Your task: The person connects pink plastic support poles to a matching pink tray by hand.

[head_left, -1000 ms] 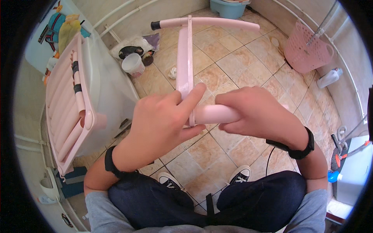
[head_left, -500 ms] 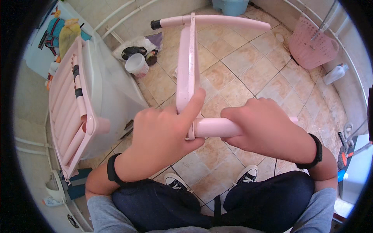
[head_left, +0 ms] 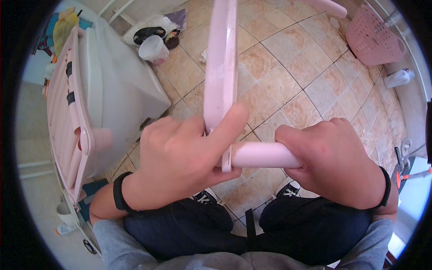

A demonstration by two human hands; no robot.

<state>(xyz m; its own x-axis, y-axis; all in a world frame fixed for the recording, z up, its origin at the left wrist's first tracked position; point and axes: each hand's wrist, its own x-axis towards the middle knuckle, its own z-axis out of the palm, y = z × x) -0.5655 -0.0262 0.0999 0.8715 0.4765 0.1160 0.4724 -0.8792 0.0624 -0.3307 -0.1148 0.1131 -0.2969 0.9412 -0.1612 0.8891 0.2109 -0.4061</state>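
My left hand (head_left: pixel 180 144) is closed round the near corner of a pink plastic shelf panel (head_left: pixel 220 72), held on edge in front of me. Its thumb lies along the panel and its fingers curl underneath. A pink tube (head_left: pixel 261 155) meets that corner and sticks out to the right. Round this tube my right hand (head_left: pixel 330 155) is wrapped, a short way from the joint. The tube's far end is hidden by that hand. The end of another pink tube (head_left: pixel 330 6) shows at the top edge; the panel's far end is out of view.
On the left, a second pink shelf panel (head_left: pixel 90 112) with several pink tubes rests on a white cabinet-like body (head_left: pixel 128 85). A white tub (head_left: pixel 154 50) and bags stand beyond it. A pink basket (head_left: pixel 374 38) and white bottle (head_left: pixel 399 78) are by the right wall.
The panel has come nearer and its far end has left the top of view. My right hand has shifted right, away from the joint, so more of the tube shows.
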